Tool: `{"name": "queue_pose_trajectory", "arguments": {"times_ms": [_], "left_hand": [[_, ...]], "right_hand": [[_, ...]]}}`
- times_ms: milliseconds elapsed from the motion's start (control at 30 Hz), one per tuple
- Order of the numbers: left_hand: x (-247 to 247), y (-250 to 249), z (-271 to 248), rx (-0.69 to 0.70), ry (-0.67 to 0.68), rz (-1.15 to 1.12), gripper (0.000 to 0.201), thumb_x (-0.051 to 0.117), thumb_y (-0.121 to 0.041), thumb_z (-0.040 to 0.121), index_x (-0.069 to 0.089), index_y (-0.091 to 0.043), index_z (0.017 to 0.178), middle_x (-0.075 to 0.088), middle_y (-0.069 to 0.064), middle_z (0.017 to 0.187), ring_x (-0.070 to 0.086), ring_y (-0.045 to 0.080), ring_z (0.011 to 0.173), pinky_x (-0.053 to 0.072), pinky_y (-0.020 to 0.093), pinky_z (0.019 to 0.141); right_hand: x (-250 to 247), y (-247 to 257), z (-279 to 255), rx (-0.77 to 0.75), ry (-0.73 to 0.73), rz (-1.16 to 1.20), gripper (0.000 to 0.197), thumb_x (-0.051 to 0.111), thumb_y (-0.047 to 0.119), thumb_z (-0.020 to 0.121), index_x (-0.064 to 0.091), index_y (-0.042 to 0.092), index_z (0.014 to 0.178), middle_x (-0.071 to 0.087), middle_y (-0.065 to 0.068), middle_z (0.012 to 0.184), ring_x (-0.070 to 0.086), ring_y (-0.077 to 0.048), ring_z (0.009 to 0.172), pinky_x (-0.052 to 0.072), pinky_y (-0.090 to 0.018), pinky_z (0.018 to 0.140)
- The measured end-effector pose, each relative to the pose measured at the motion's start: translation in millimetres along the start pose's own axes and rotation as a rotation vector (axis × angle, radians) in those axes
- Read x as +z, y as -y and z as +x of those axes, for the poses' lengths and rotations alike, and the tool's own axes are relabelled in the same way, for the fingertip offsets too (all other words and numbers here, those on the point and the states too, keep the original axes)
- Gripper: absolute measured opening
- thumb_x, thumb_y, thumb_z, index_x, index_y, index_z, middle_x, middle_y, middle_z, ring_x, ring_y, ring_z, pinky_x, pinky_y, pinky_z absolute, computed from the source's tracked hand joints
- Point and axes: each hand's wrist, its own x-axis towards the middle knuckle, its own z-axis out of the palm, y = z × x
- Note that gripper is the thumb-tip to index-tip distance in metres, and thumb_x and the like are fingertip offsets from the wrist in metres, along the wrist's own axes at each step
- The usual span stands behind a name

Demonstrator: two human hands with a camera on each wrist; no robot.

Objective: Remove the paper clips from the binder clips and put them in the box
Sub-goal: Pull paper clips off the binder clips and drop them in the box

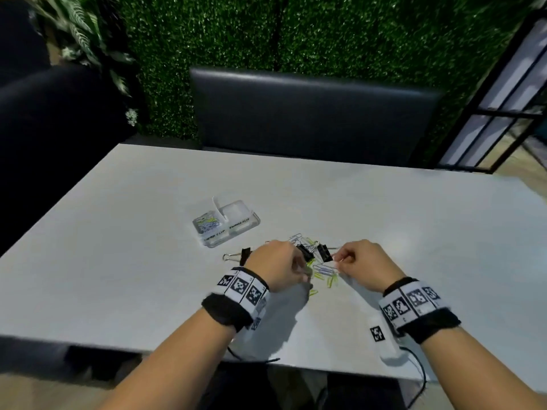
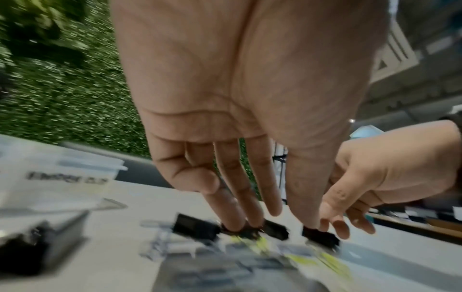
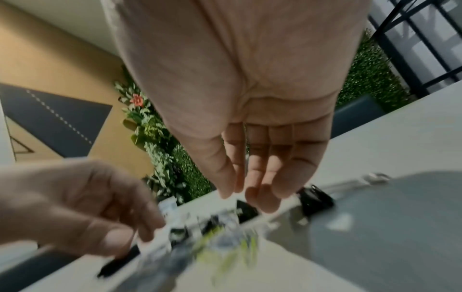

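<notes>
A pile of silver and yellow paper clips (image 1: 324, 272) mixed with black binder clips (image 1: 306, 253) lies mid-table. My left hand (image 1: 299, 266) comes down on the pile's left side. Its straight fingers (image 2: 237, 223) press a black binder clip (image 2: 197, 227), with the little finger curled in. My right hand (image 1: 337, 258) is at the pile's right side. Its thumb and forefinger (image 3: 233, 192) pinch at another black binder clip (image 2: 322, 238), though blur hides the contact. The clear two-compartment box (image 1: 233, 229) stands up and left of the pile, holding some clips in its left compartment.
One more binder clip (image 1: 238, 257) lies alone just left of my left hand. A dark chair back (image 1: 310, 113) stands beyond the table's far edge. A small white device (image 1: 384, 341) with a cable rests near the front edge under my right wrist.
</notes>
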Motion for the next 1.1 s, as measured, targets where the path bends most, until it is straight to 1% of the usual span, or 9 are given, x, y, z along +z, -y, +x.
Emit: {"name": "queue_pose_trajectory", "arguments": {"times_ms": [67,167,267,367,500,700,800,933,1100], "left_hand": [[13.0,-9.3,3.1,0.010,0.013,0.043,0.030,0.075,-0.048,0.078,0.075,-0.033,0.103,0.073,-0.008,0.103,0.069,0.015,0.096,0.056,0.029,0.077],[28.7,-16.3,6.4,0.015,0.020,0.110,0.049,0.077,-0.056,0.070,0.071,-0.038,0.114,0.067,-0.001,0.114,0.067,0.023,0.102,0.056,0.035,0.083],[37.9,-17.2,8.9,0.000,-0.016,0.126,0.035,0.071,-0.046,0.078,0.072,-0.037,0.111,0.064,0.003,0.113,0.067,0.028,0.102,0.056,0.039,0.081],[39.5,-13.9,12.7,-0.031,-0.014,0.122,0.024,0.073,-0.028,0.080,0.076,-0.031,0.103,0.072,0.004,0.105,0.070,0.028,0.097,0.058,0.040,0.080],[39.5,-8.8,17.6,-0.055,-0.021,0.126,0.018,0.077,-0.031,0.079,0.077,-0.025,0.096,0.075,0.004,0.101,0.068,0.026,0.098,0.058,0.039,0.083],[39.4,-5.1,20.3,-0.062,0.003,0.094,0.012,0.076,-0.031,0.082,0.077,-0.027,0.093,0.075,0.004,0.100,0.070,0.026,0.095,0.058,0.041,0.083],[35.9,-3.0,19.2,-0.066,-0.023,0.037,0.009,0.074,-0.030,0.084,0.077,-0.030,0.093,0.076,-0.001,0.100,0.070,0.021,0.094,0.058,0.037,0.084],[26.7,-1.3,15.4,-0.076,-0.088,-0.073,0.009,0.075,-0.028,0.086,0.079,-0.028,0.094,0.078,-0.005,0.095,0.070,0.016,0.090,0.058,0.032,0.083],[12.5,12.7,13.2,-0.147,-0.151,-0.302,0.011,0.077,-0.033,0.086,0.078,-0.025,0.092,0.076,-0.006,0.087,0.069,0.012,0.082,0.051,0.023,0.072]], "right_hand": [[12.0,-7.4,-5.2,0.011,0.000,-0.039,0.006,0.075,0.021,0.081,0.076,0.021,0.088,0.073,0.004,0.088,0.068,-0.014,0.083,0.048,-0.018,0.071],[25.8,-9.0,-7.5,0.008,-0.015,-0.069,0.022,0.081,0.028,0.075,0.077,0.019,0.095,0.074,-0.001,0.092,0.069,-0.020,0.088,0.055,-0.030,0.081],[32.9,-5.5,-8.6,-0.014,-0.030,-0.104,0.036,0.080,0.028,0.076,0.076,0.015,0.110,0.074,-0.005,0.104,0.068,-0.024,0.100,0.054,-0.033,0.088],[35.3,-2.7,-6.2,-0.008,-0.039,-0.121,0.037,0.080,0.026,0.079,0.075,0.014,0.115,0.074,-0.008,0.115,0.067,-0.026,0.108,0.053,-0.034,0.094],[34.0,1.5,-4.5,0.035,-0.042,-0.132,0.017,0.079,0.022,0.082,0.076,0.013,0.096,0.074,-0.008,0.102,0.067,-0.025,0.096,0.054,-0.031,0.083],[31.8,1.8,-5.6,0.053,-0.059,-0.076,0.008,0.078,0.019,0.082,0.073,0.014,0.086,0.067,-0.001,0.082,0.064,-0.020,0.080,0.052,-0.027,0.073],[30.7,-2.8,-5.5,0.048,-0.077,-0.023,0.010,0.078,0.024,0.083,0.073,0.017,0.081,0.066,0.002,0.079,0.062,-0.016,0.074,0.047,-0.025,0.066],[24.2,-5.9,-4.7,0.037,-0.087,-0.005,0.015,0.071,0.030,0.089,0.075,0.018,0.081,0.072,-0.001,0.084,0.067,-0.019,0.078,0.054,-0.030,0.073],[8.6,4.0,-4.4,0.045,-0.116,0.157,0.018,0.069,0.021,0.091,0.073,0.011,0.076,0.073,-0.007,0.069,0.068,-0.022,0.061,0.058,-0.032,0.063]]}}
